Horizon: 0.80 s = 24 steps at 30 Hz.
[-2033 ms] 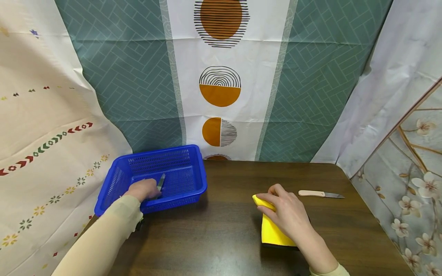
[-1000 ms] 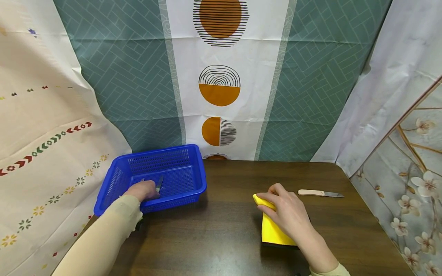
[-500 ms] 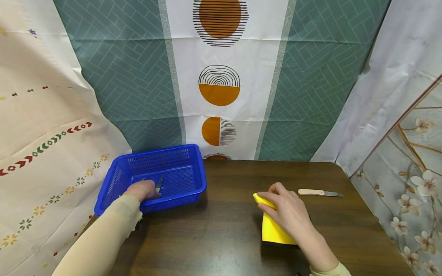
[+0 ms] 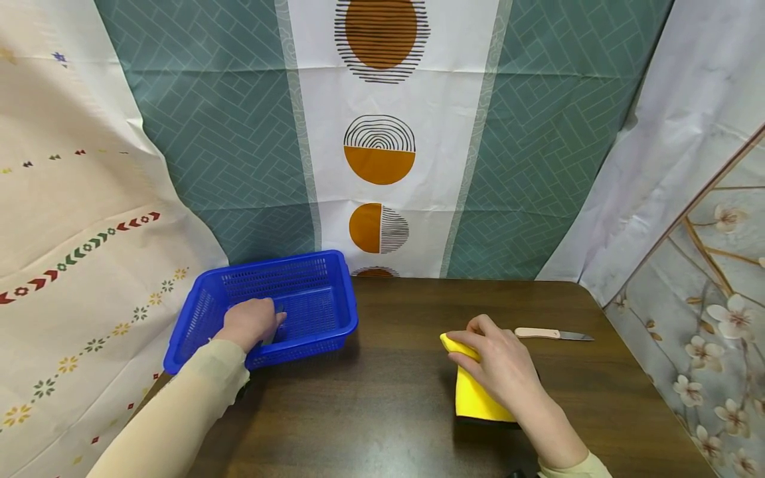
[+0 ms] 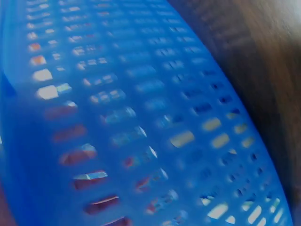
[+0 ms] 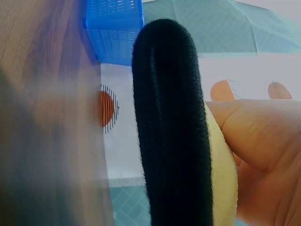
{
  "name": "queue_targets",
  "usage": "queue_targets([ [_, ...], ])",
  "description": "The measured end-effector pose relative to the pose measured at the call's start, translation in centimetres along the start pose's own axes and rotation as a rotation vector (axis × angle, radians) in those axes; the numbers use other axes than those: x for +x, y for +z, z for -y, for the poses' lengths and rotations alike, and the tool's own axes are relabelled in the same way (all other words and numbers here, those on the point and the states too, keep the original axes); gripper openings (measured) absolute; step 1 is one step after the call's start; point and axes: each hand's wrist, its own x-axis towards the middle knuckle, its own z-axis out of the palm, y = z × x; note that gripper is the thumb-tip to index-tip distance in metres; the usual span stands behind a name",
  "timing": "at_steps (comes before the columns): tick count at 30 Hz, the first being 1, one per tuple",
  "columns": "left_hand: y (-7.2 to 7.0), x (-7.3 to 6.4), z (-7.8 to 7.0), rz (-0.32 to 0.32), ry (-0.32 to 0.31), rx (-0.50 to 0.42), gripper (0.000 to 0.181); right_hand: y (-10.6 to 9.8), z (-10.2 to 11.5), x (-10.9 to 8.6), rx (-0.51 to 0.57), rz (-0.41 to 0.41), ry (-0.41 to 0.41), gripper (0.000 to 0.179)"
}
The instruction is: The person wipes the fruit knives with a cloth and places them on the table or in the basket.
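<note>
My left hand (image 4: 250,320) reaches down into the blue plastic basket (image 4: 206,282). Its fingers overlap a narrow grey blade-like piece (image 4: 269,337) on the basket floor; I cannot tell whether they grip it. In the left wrist view the slotted basket wall (image 5: 155,89) fills most of the picture and hides the fingers. On the right, thumb and fingers of my right hand (image 4: 501,362) pinch the upper edge of a yellow cloth (image 4: 475,398), which hangs down over the table. Its fuzzy black side (image 6: 171,127) faces the right wrist camera.
Just beyond the right hand lies a knife (image 4: 552,333) with a pale handle, its blade pointing right. The dark wooden table (image 4: 382,398) spans between basket and cloth. Patterned curtains (image 4: 382,133) hang behind the table's far edge and along both sides.
My left hand has lifted slightly and shifted a little right inside the basket, now covering more of the grey blade there. My right hand and the yellow cloth have stayed almost still.
</note>
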Motion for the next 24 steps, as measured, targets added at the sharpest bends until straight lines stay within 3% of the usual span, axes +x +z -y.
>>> queue_targets([
  [4, -0.2, -0.3, -0.9, -0.116, 0.029, 0.014, 0.058, -0.2, -0.1, -0.1, -0.009, 0.004, 0.001, 0.043],
  [12, -0.5, -1.4, -3.1, -0.245, 0.091, 0.041, 0.067, -0.4, -0.7, -0.3, -0.015, 0.004, 0.011, 0.042],
  [24, -0.8, -2.3, -6.4, -0.335, 0.177, 0.039, 0.072, -1.1, -1.9, -0.7, -0.039, 0.021, 0.039, 0.041],
])
